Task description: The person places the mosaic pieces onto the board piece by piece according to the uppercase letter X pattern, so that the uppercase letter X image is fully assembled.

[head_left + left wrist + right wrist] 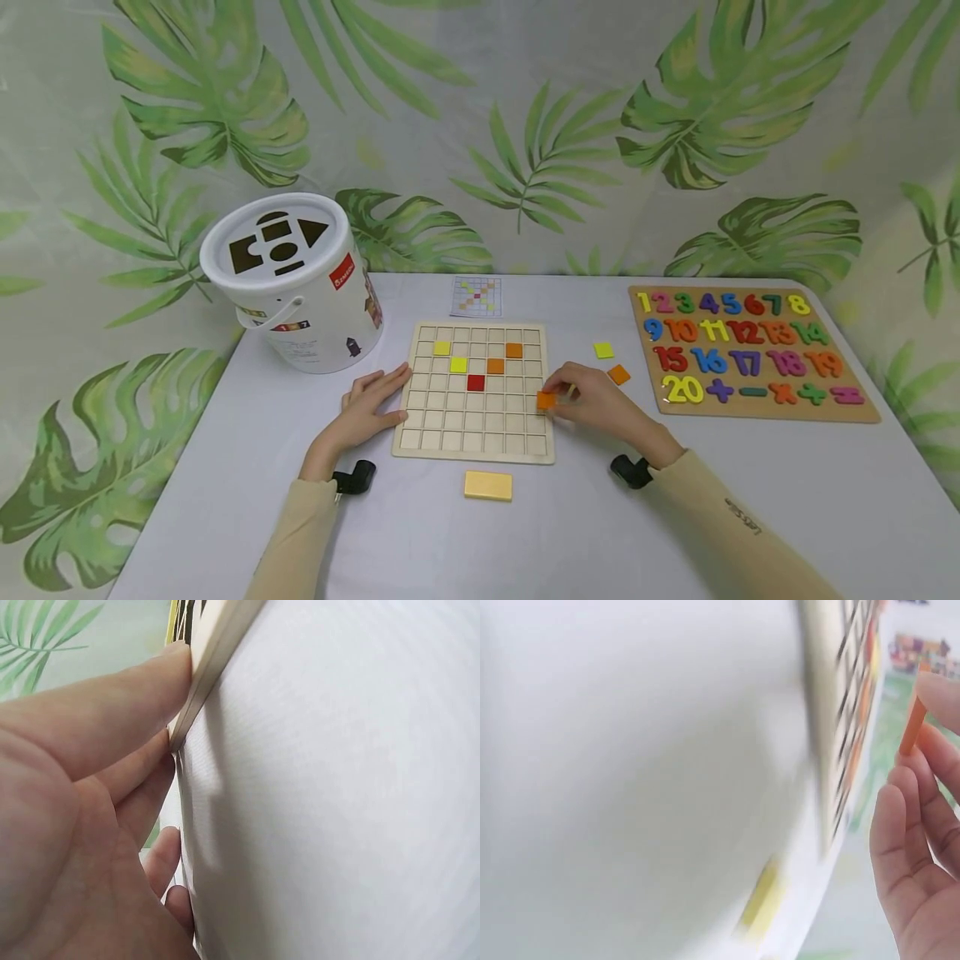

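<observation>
In the head view my right hand (pixel 600 402) pinches an orange square tile (pixel 546 401) between thumb and fingers, over the right edge of a wooden grid board (pixel 454 421). The right wrist view shows the same orange tile (pixel 915 724) edge-on in the fingertips. Against the board's left edge rest the thumb and fingers of my left hand (pixel 366 413), extended. Set in the grid are two yellow tiles (pixel 458 364), a red tile (pixel 476 382) and two orange tiles (pixel 496 366), forming a V with red at its point.
Right of the board lie a loose yellow tile (pixel 603 350) and a loose orange tile (pixel 618 374). A printed pattern card (pixel 477 297) is behind the board, a yellow block (pixel 488 486) before it. A lidded white bucket (pixel 322 342) stands left, a number puzzle board (pixel 765 410) lies right.
</observation>
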The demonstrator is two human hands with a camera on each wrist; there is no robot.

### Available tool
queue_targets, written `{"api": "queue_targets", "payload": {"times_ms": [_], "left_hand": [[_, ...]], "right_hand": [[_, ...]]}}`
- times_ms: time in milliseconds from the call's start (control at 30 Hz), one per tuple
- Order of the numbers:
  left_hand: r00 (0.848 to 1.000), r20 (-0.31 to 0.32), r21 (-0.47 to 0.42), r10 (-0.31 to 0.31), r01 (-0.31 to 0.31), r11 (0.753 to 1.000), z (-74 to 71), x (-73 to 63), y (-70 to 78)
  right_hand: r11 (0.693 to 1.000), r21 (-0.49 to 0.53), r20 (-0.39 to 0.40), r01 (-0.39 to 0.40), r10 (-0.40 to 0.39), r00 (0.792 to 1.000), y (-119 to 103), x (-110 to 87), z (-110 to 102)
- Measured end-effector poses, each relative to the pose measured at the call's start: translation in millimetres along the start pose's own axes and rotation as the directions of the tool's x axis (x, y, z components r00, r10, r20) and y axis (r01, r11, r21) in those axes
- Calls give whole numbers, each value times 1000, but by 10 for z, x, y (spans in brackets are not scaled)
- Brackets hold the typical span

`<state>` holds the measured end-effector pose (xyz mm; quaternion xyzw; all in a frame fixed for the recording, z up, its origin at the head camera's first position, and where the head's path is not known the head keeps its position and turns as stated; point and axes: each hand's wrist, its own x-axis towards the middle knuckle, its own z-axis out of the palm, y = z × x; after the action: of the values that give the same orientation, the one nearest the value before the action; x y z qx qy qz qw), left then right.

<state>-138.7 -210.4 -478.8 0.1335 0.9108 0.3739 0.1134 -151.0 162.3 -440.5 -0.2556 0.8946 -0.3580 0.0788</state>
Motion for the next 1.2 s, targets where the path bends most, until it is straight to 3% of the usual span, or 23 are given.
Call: {"api": "queue_targets", "payload": {"times_ms": [233,533,700,867,1067,1200], "left_hand": [[1000,-2,3,-4,4,1000,6,7,-19],[1000,10,-1,2,-2,1000,4,16,-32],[1000,13,0,9,-9,1000,2,16,-35],[1000,11,7,9,-9,1000,-2,17,-34],[1000,8,3,6,-6,1000,-8,13,-28],[1000,3,-5,9,-9,1000,-4,6,-23]], "right_hand": [[995,10,67,99,-99,993,-305,428,314],[988,-107,154,115,-98,983,-575,801,681],[977,-192,166,96,-64,984,-644,866,770],[973,-214,169,82,-46,984,-668,882,788],[985,-153,155,79,-55,986,-656,827,717],[997,-49,103,66,-61,993,-560,701,520]]}}
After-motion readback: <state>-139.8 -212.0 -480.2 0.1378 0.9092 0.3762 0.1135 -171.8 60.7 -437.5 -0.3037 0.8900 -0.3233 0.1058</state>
